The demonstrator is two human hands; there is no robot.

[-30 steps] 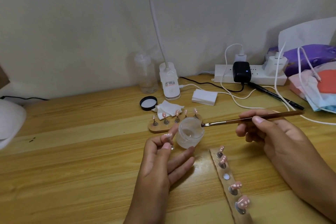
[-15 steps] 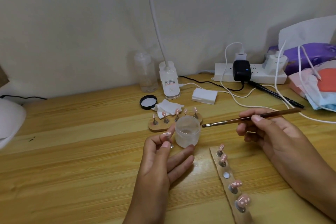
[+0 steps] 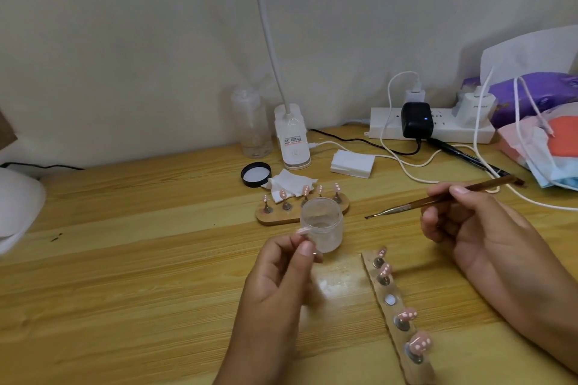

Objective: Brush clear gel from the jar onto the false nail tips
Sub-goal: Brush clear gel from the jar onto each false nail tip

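Frosted plastic jar [image 3: 321, 225], glossy wood table [image 3: 140, 275], wood-handled brush [image 3: 438, 200].

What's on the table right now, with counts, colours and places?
jar: 1, clear, open, table centre
brush: 1, brown, right of jar
nail tips: 10, pink with white dots; five on far stand, four on near stand, one pinched
lid: 1, black, left of crumpled wipe
pad stack: 1, white, right of lamp
lamp: 1, white, back centre
bottle: 1, clear, left of lamp
power strip: 1, white, back right
left hand: 1, pinches a tip beside jar
right hand: 1, grips brush
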